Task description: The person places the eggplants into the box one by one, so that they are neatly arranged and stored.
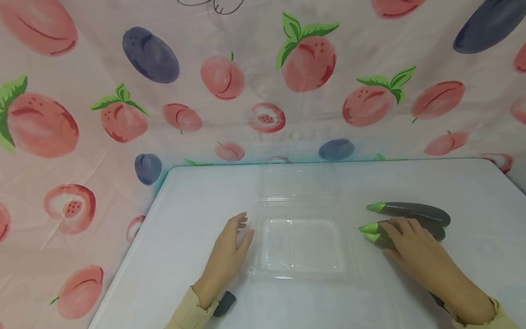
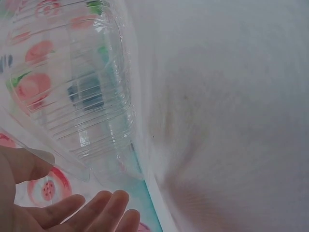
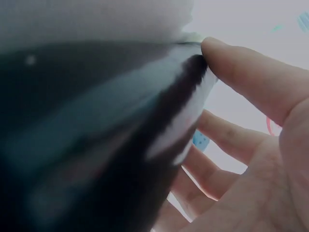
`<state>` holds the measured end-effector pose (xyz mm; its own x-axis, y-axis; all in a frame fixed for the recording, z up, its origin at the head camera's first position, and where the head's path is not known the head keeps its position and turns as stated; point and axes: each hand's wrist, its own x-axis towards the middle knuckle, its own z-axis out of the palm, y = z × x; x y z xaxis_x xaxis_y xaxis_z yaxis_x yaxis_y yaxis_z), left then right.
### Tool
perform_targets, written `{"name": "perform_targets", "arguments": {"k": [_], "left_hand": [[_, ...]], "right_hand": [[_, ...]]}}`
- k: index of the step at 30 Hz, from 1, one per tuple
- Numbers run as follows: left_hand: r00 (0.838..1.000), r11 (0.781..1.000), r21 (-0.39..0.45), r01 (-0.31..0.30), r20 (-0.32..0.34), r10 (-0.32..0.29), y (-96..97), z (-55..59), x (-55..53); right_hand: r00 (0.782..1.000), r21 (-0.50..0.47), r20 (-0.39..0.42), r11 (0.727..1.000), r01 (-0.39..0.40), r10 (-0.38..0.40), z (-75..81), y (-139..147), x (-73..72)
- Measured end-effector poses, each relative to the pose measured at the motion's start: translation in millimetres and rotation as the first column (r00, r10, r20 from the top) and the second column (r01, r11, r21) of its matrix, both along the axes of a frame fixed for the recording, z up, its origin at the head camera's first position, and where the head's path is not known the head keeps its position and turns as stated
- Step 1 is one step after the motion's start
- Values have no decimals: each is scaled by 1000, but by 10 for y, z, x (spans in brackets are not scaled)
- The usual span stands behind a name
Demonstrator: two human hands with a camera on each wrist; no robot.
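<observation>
Three dark eggplants with green stem ends lie side by side on the right of the table. Lying farthest back is one eggplant, apart from my fingers. My right hand reaches over the other two and grips the nearest eggplant. In the right wrist view, thumb and fingers lie on either side of its glossy dark body. A clear plastic clamshell box stands unfolded at mid-table, its lid toward the back. Beside the box's left edge, my left hand has loosely bent fingers and holds nothing.
The white table ends at the back against a pink curtain printed with fruit. That curtain also hangs along the left side. A small black device sits at my left wrist.
</observation>
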<state>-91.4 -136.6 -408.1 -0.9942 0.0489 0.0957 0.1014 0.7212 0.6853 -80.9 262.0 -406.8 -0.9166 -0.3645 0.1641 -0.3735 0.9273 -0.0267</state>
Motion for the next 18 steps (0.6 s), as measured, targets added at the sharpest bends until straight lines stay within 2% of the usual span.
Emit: {"name": "perform_targets", "arguments": {"k": [12, 18], "left_hand": [[1000, 1000, 8, 21, -6, -21, -3, -2, -4], [999, 998, 54, 38, 8, -39, -16, -13, -10]], "right_hand": [[996, -37, -87, 999, -38, 35, 6, 26, 12], [1000, -17, 1, 1000, -9, 9, 5, 11, 19]]}}
